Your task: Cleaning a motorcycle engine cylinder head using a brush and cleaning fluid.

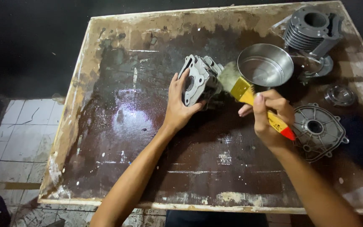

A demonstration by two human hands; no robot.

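My left hand (180, 105) is wrapped around a grey metal engine part (200, 80). My thumb is on its flat front plate, by the round hole, and my fingers go around the side. I hold the part up on its edge on the wet, dark desk (118, 138), near the middle and toward the far side.

My right hand (269, 115) is closed tight around a paintbrush (248, 94). The brush has a yellow handle with a red tip that sticks out by my wrist. It has a gold metal band and pale bristles. The bristles touch the right side of the engine part.

Just behind the brush is a round shiny metal bowl (265, 65). It sits on the desk and looks like it has a little liquid in it.

In the far right corner is a big grey cylinder with thin fins (307, 29) around it. It has a round hole in the top. Just in front of it lies a flat metal piece (316, 67).

Near my right hand lies a flat round metal cover (318, 130) with a hole in the middle. A little behind it is a small round metal cap (339, 94).

The desk is a brown board with pale, worn edges. White floor tiles (22, 126) show on the left.
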